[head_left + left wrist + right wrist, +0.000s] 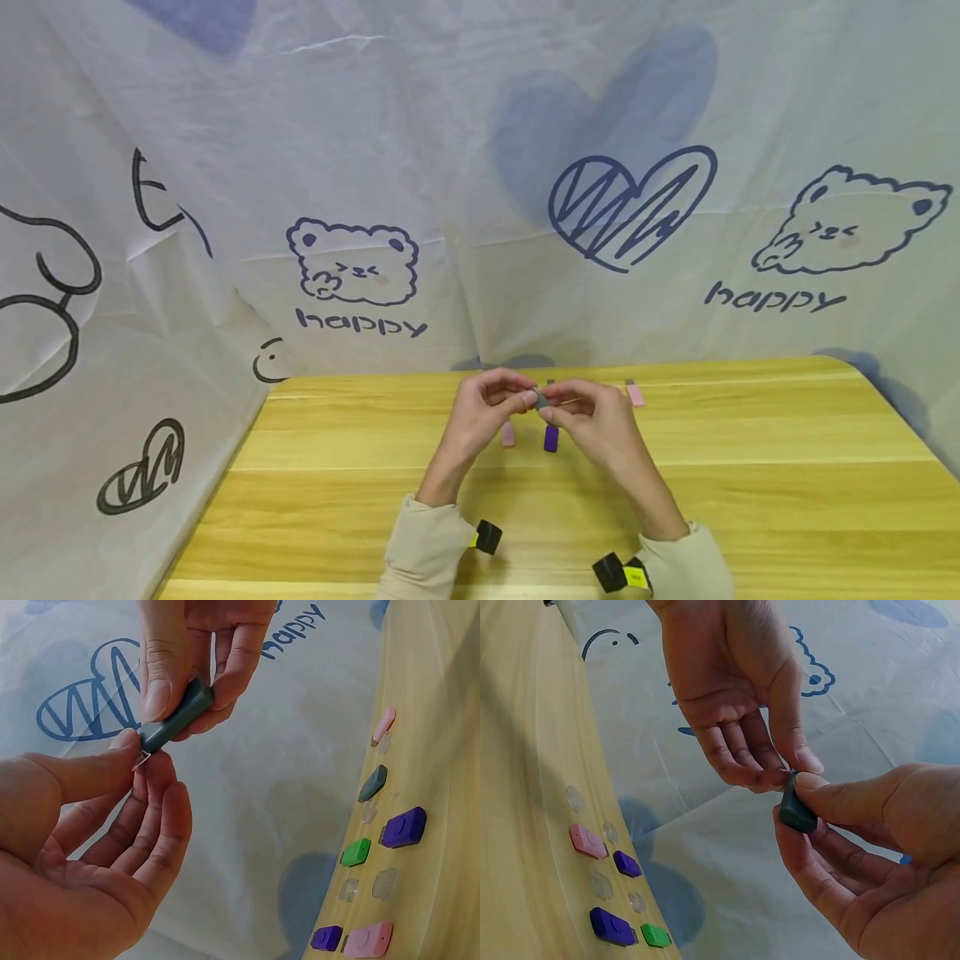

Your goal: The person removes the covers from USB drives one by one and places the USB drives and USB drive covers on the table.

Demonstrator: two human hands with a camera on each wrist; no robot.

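Above the table, my right hand (603, 421) grips a dark grey-green USB flash drive (178, 718) by its body, between thumb and fingers. My left hand (476, 417) pinches the small clear cap (141, 759) at the drive's connector end. How far the cap covers the connector is hidden by the fingertips. In the head view the drive shows only as a small dark shape between the two hands. Below the hands lie a purple USB flash drive (551, 438) and a pink one (508, 434).
More flash drives lie on the wooden table (337, 483): a green one (355, 853), a dark grey one (373, 784) and a pink one (635, 393) at the back right. Several clear caps, such as one cap (385, 883), lie among them. A printed cloth (480, 167) hangs behind.
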